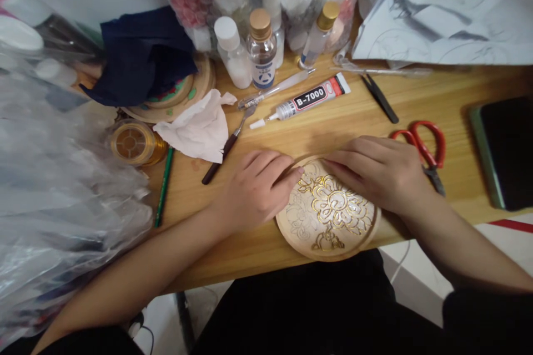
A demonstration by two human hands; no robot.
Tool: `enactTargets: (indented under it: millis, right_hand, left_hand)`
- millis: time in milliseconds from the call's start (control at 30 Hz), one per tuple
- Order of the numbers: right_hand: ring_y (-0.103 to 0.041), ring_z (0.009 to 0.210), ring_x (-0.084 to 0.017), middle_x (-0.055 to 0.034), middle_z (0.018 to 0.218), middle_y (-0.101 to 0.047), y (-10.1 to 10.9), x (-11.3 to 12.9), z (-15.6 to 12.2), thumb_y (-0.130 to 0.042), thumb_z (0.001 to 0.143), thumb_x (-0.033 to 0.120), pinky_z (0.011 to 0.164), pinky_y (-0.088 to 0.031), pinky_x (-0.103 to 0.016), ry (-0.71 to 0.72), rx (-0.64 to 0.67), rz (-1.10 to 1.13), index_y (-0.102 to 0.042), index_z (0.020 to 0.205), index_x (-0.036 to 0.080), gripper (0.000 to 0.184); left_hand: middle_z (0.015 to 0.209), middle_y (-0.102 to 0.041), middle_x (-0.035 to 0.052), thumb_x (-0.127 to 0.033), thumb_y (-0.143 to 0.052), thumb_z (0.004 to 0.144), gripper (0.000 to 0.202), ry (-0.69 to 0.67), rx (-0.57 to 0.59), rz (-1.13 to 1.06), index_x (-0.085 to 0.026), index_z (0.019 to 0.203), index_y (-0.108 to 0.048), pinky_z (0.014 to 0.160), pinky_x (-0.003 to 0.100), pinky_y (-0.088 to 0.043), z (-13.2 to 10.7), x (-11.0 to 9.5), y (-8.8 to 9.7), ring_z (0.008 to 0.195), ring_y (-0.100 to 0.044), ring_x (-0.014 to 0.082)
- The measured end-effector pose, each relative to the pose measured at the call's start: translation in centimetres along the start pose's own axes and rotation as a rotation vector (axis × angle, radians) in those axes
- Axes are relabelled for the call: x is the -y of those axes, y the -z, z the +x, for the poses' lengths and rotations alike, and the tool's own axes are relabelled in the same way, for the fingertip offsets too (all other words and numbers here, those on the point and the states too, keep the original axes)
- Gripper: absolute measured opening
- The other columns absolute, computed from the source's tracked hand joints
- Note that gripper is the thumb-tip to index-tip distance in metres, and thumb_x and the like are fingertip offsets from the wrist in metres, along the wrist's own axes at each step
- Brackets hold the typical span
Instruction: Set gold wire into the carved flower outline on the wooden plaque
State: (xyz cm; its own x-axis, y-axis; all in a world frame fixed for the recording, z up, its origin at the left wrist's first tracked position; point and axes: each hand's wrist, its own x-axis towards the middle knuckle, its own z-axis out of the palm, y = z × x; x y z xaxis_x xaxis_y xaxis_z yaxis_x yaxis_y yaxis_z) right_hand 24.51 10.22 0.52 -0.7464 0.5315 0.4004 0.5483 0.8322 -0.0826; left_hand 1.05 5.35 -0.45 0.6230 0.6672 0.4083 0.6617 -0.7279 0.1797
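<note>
A round wooden plate with a raised rim lies at the table's front edge. Gold wire outlines a flower on it, and pencil-drawn lines show on its left part. My left hand grips the plate's upper left rim, thumb on top and fingers curled along the edge. On the upper right rim, my right hand is closed with fingers bent together; its fingertips are partly hidden. Red-handled pliers lie just beyond my right wrist. A B-7000 glue tube lies behind the plate.
Black tweezers, a palette knife, a crumpled tissue, a green pencil and a spool of gold wire lie around. Small bottles stand at the back. A phone is at right, plastic bags at left.
</note>
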Motion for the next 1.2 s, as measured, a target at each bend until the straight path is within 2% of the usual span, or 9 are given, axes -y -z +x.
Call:
enactTargets:
  millis: [267, 433, 733, 1000, 1100, 1200]
  right_hand:
    - [-0.06, 0.056, -0.01, -0.0003, 0.065, -0.066, -0.2, 0.8, 0.0, -0.064, 0.088, 0.028, 0.049, -0.041, -0.024, -0.115, 0.017, 0.004, -0.064, 0.078, 0.016, 0.015]
    - [-0.058, 0.055, -0.011, -0.001, 0.064, -0.064, -0.2, 1.2, 0.2, -0.064, 0.088, 0.028, 0.047, -0.037, -0.024, -0.172, 0.03, 0.027, -0.065, 0.078, 0.015, 0.016]
    - [-0.058, 0.056, -0.012, -0.0023, 0.065, -0.065, 0.3, 2.1, 1.2, -0.063, 0.087, 0.04, 0.045, -0.028, -0.025, -0.286, 0.145, -0.018, -0.063, 0.072, 0.015, 0.029]
    - [-0.054, 0.052, -0.012, -0.003, 0.065, -0.067, 0.9, 2.2, 2.4, -0.064, 0.084, 0.038, 0.045, -0.023, -0.025, -0.338, 0.266, -0.022, -0.067, 0.071, 0.015, 0.026]
    - [-0.055, 0.054, -0.012, -0.0015, 0.066, -0.067, 1.2, 1.9, 2.5, -0.064, 0.085, 0.035, 0.048, -0.025, -0.024, -0.311, 0.322, 0.058, -0.069, 0.075, 0.017, 0.021]
    - [-0.055, 0.055, -0.011, 0.0002, 0.066, -0.066, 1.5, 1.4, 2.5, -0.064, 0.085, 0.033, 0.049, -0.029, -0.025, -0.301, 0.324, 0.136, -0.069, 0.074, 0.018, 0.019]
  left_hand:
    - [0.102, -0.066, 0.011, -0.014, -0.055, 0.089, 0.02, 0.002, 0.023, -0.051, -0.012, 0.105, -0.066, 0.077, 0.037, -0.049, -0.3, 0.3, 0.1, 0.093, -0.059, 0.0244]
    - [0.103, -0.065, 0.0105, -0.016, -0.053, 0.091, 0.02, -0.006, 0.033, -0.065, -0.013, 0.108, -0.065, 0.079, 0.037, -0.049, -0.3, 0.5, -0.1, 0.095, -0.058, 0.0231]
    - [0.102, -0.066, 0.0081, -0.018, -0.052, 0.092, 0.019, 0.011, 0.018, -0.06, -0.014, 0.106, -0.065, 0.077, 0.036, -0.047, -0.3, 0.3, -0.1, 0.093, -0.058, 0.0226]
    - [0.102, -0.065, 0.009, -0.019, -0.053, 0.094, 0.017, 0.031, -0.009, -0.11, -0.013, 0.103, -0.065, 0.079, 0.037, -0.044, -0.5, 0.3, -0.4, 0.094, -0.058, 0.022]
    - [0.101, -0.066, 0.0087, -0.018, -0.054, 0.093, 0.017, 0.033, -0.013, -0.098, -0.013, 0.104, -0.065, 0.08, 0.037, -0.044, -0.6, 0.3, -0.4, 0.095, -0.058, 0.0222]
    - [0.097, -0.067, 0.0074, -0.018, -0.054, 0.093, 0.015, 0.028, -0.045, -0.058, -0.013, 0.101, -0.066, 0.078, 0.035, -0.045, -0.6, 0.3, -0.5, 0.092, -0.058, 0.0207]
